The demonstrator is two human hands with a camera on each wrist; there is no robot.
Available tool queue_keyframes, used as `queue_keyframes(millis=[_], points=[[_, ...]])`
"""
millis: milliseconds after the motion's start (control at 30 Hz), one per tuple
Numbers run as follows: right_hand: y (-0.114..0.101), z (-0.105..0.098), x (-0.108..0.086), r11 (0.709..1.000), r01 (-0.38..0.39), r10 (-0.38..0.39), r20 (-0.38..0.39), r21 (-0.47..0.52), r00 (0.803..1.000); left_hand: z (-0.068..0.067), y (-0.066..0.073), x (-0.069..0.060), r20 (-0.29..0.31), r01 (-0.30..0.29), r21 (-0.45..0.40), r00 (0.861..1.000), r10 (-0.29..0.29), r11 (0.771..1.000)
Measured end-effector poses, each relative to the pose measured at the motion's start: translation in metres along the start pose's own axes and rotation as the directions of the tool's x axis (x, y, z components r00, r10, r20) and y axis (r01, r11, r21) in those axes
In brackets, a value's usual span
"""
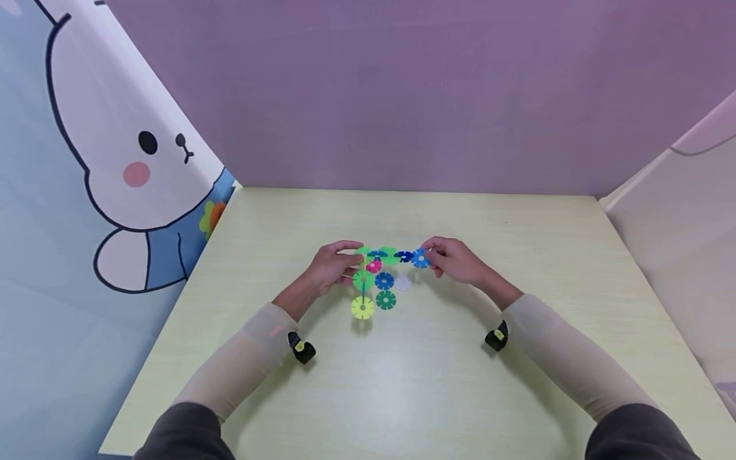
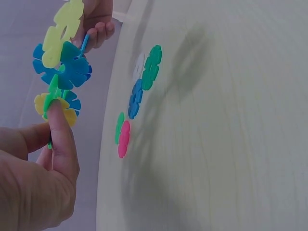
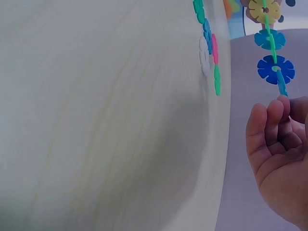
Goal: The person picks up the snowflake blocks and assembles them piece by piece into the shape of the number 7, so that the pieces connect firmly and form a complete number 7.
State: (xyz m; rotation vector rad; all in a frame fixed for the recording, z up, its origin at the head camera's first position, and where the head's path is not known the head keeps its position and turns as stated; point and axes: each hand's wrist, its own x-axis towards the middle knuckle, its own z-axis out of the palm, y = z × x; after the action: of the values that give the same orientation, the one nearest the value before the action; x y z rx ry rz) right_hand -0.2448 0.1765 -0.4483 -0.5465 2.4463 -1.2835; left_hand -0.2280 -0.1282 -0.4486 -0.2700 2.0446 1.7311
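Multicolour notched-plastic disc chain point(image 1: 389, 255) hung above pale wood-grain table point(image 1: 402, 383), L hand point(image 1: 332, 266) pinching bright-green plastic disc point(image 2: 52, 92), R hand point(image 1: 458, 260) pinching blue plastic end disc point(image 1: 419, 259); fitting prob. needed steady L, square R push

Supporting surface: one pale table point(image 1: 437, 383) with faint wood-like grain and shadows across its top. Five loose, notched discs lie flat on it in a close cluster: dark green point(image 1: 381, 300) nearest the wearer, blue point(image 1: 379, 281) just beyond, white point(image 1: 403, 283) right of the blue, pink point(image 1: 375, 266) farther out, light green point(image 2: 120, 128) beside the pink. Contact between discs cannot be confirmed.
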Motion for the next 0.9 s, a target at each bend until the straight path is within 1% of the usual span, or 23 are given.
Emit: queue_keyframes(millis=[133,367,533,800,900], points=[[-0.0002,0.0004,0.0008,1.000,-0.012,0.012,0.003,0.014,1.000,0.0008,0.0006,-0.0001,-0.001,-0.002,0.001,1.000,0.002,1.000],[-0.0005,0.0027,0.0004,0.996,-0.065,0.065,0.011,0.062,0.998,0.0042,0.0017,-0.0012,0.000,-0.015,0.006,1.000,0.015,1.000],[-0.0007,0.0050,-0.0016,0.992,-0.089,0.088,0.010,0.088,0.996,0.0059,0.0037,-0.0009,-0.009,-0.024,0.000,1.000,0.024,1.000],[0.0043,0.0063,0.0003,0.986,-0.104,0.107,-0.011,0.133,0.994,0.0053,0.0046,-0.0020,-0.007,-0.014,-0.031,1.000,0.014,0.999],[0.0042,0.0059,0.0003,0.984,-0.105,0.108,-0.013,0.146,0.994,0.0052,0.0045,-0.0025,0.003,-0.021,-0.036,1.000,0.021,0.999]])
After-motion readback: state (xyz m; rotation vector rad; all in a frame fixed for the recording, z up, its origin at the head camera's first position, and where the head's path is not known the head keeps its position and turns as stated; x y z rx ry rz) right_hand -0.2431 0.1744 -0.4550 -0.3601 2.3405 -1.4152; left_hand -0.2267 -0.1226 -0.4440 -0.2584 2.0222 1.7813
